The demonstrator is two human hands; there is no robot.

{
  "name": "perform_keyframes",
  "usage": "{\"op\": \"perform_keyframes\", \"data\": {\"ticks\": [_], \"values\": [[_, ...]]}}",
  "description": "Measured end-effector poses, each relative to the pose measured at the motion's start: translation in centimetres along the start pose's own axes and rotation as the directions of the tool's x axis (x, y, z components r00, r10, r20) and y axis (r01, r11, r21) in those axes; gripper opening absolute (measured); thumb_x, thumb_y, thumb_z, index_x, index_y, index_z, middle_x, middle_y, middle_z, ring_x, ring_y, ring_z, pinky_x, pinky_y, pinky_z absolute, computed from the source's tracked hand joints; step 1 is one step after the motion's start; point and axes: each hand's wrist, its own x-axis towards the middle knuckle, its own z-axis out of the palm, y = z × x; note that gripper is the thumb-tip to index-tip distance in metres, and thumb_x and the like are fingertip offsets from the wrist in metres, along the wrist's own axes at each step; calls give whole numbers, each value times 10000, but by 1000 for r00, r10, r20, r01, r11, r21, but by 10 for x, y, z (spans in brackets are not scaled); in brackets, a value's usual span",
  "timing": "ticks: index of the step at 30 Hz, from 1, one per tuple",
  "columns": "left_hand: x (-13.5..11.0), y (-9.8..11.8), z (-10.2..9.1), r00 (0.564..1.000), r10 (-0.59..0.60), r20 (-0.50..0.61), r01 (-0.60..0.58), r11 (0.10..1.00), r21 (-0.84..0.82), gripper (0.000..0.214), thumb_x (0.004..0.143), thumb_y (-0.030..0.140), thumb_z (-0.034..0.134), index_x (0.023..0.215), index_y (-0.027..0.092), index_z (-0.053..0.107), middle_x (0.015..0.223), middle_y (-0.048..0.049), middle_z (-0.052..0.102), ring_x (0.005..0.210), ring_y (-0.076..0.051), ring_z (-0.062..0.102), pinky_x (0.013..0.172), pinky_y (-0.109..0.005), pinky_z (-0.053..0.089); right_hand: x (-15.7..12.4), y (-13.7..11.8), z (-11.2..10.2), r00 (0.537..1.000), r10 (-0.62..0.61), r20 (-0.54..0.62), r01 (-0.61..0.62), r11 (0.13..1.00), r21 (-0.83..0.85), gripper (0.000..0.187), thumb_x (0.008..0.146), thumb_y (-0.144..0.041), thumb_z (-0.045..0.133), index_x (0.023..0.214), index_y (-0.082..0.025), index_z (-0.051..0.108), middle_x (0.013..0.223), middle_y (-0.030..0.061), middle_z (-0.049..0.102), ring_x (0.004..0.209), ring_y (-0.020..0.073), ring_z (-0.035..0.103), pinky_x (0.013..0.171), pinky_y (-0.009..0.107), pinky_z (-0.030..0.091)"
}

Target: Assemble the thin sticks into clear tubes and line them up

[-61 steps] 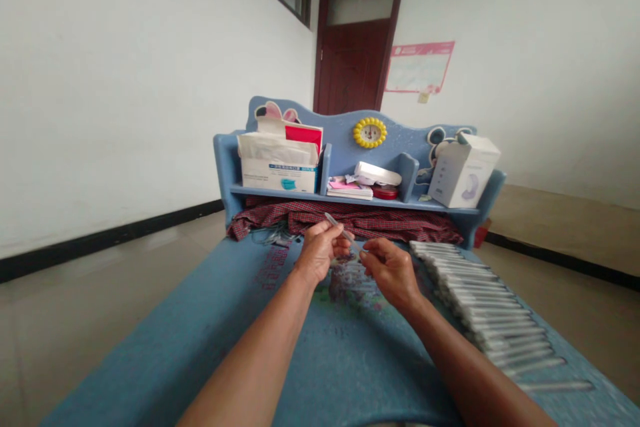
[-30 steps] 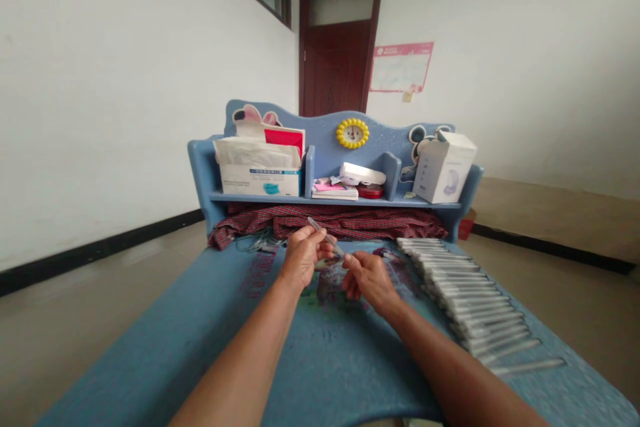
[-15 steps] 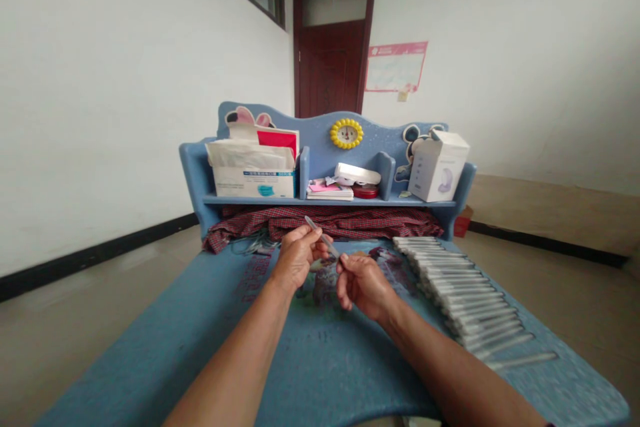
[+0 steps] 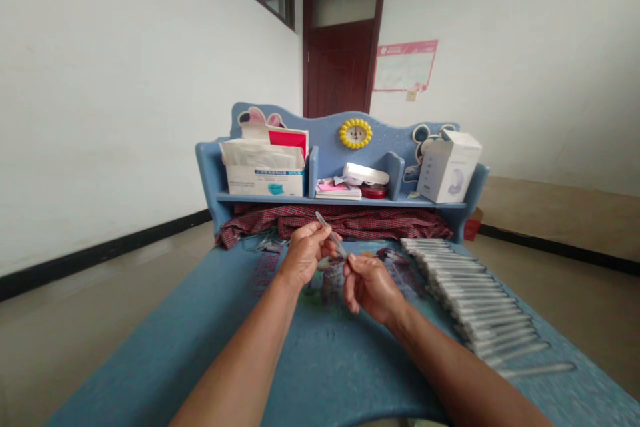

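A slim translucent tube (image 4: 339, 245) is held slantwise above the blue desk (image 4: 325, 367), pinched between thumb and fingers of the left hand (image 4: 306, 253), while its lower end is gripped by the fingertips of the right hand (image 4: 373, 285). A printed picture on the desktop is partly covered by the hands. Along the right side, similar tubes (image 4: 485, 293) are laid in a close-packed row, with one at the near end set slightly apart. The space under the shelf unit (image 4: 320, 130) is filled by a checked cloth (image 4: 360, 223). Above it, a mask box (image 4: 265, 180), a red tin (image 4: 373, 192) and a white box (image 4: 450, 167) are kept; a mouse figure (image 4: 421, 135) is partly hidden by the latter.
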Motion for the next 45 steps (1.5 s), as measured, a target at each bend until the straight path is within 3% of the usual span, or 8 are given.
{"op": "perform_keyframes", "data": {"ticks": [3, 7, 11, 18, 24, 29, 36, 45], "values": [[0, 2, -1, 1000, 26, -4, -26, 1000, -5, 117, 700, 193, 611, 698, 116, 523, 645, -56, 638, 428, -74, 523, 420, -194, 466, 1, -1, 1, 1000, -17, -21, 17, 1000, 16, 401, 739, -570, 475, 721, -170, 472, 417, -17, 560, 281, 108, 461, 294, 192, 336], [1, -3, 0, 996, 50, -72, -46, 998, 50, 124, 698, 207, 610, 700, 122, 520, 640, -54, 637, 434, -84, 533, 406, -199, 465, 4, 3, -2, 976, -139, -170, 99, 970, -224, 376, 674, -514, 597, 736, -168, 466, 450, -33, 569, 295, 85, 466, 294, 165, 327], [1, -6, 1, 997, 55, -53, -51, 996, 79, 143, 693, 229, 618, 707, 123, 523, 660, -59, 642, 443, -89, 542, 411, -205, 470, 5, 7, -4, 950, -213, -228, 120, 925, -361, 344, 709, -496, 560, 668, -166, 468, 416, -41, 540, 281, 71, 441, 288, 157, 312], [-3, -1, 2, 998, 64, 19, -65, 996, 64, 129, 708, 222, 595, 709, 110, 533, 646, -59, 632, 445, -84, 532, 430, -206, 473, -1, 1, -3, 1000, -18, -14, 18, 1000, -2, 435, 769, -576, 430, 739, -148, 505, 402, 5, 564, 271, 122, 470, 287, 204, 350], [0, -3, 0, 993, 99, -67, -94, 992, 81, 136, 698, 223, 603, 700, 116, 520, 670, -61, 638, 451, -84, 539, 420, -202, 468, 4, 5, -5, 973, -162, -162, 131, 974, -188, 346, 693, -467, 609, 781, -168, 458, 469, -23, 593, 304, 100, 490, 290, 166, 344], [1, -3, 1, 993, 95, -68, -87, 991, 106, 151, 694, 240, 606, 701, 116, 520, 667, -56, 638, 442, -83, 531, 412, -210, 470, 4, 9, -7, 945, -236, -225, 151, 928, -341, 305, 731, -443, 562, 670, -153, 491, 429, -25, 563, 291, 80, 465, 293, 161, 334], [-2, 0, 2, 995, 103, -10, -102, 993, 65, 141, 706, 231, 594, 710, 107, 528, 670, -58, 638, 450, -80, 529, 429, -209, 470, 2, 4, -6, 999, -34, -5, 34, 996, 88, 322, 764, -483, 494, 725, -164, 486, 407, -9, 567, 265, 121, 461, 272, 205, 345], [0, -2, 3, 993, 101, -66, -93, 989, 114, 140, 703, 226, 598, 711, 115, 513, 653, -55, 636, 444, -89, 536, 419, -215, 475, 4, 8, -5, 951, -207, -228, 135, 945, -296, 299, 723, -432, 578, 678, -148, 497, 424, -24, 566, 283, 77, 468, 282, 148, 328]]}}
